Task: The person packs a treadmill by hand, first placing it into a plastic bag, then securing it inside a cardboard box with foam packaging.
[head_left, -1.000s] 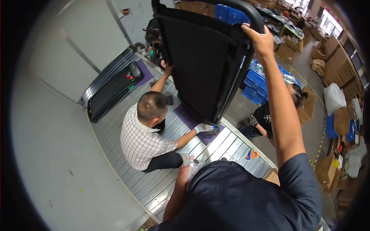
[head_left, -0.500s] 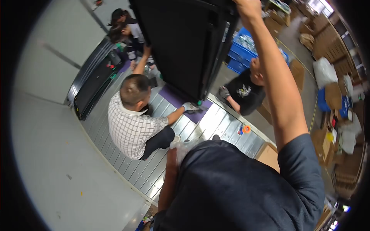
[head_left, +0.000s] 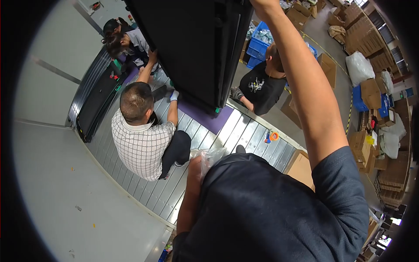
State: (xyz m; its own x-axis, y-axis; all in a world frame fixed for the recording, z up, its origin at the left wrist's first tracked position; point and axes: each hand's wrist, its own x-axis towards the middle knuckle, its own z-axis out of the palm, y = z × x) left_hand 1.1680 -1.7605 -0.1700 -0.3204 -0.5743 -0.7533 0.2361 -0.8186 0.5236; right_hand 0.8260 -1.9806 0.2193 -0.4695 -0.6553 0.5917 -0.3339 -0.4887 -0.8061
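A tall black panel [head_left: 187,48] stands upright, its lower corner over a purple mat [head_left: 209,115] on the metal slatted floor. My right arm reaches up beside it; my right hand [head_left: 264,4] is at the panel's top edge, with its fingers cut off by the frame. Low by my waist, my left hand [head_left: 195,165] is closed at a clear plastic bag [head_left: 212,156], its fingers partly hidden. A crouching co-worker in a checked shirt [head_left: 142,146] has one bare hand and one gloved hand [head_left: 174,95] near the panel's lower left side.
Another co-worker in black [head_left: 259,89] is right of the panel, beyond the floor's edge. Two people lean over at upper left near a second black frame [head_left: 98,96]. An orange tape roll [head_left: 273,136] and a cardboard box [head_left: 301,169] lie at right. Blue crates [head_left: 258,48] stand behind.
The crouching co-worker's gloved hand has left the panel's bottom corner and moved up and left. The view has shifted, so most things sit further left. My arms keep nearly the same pose.
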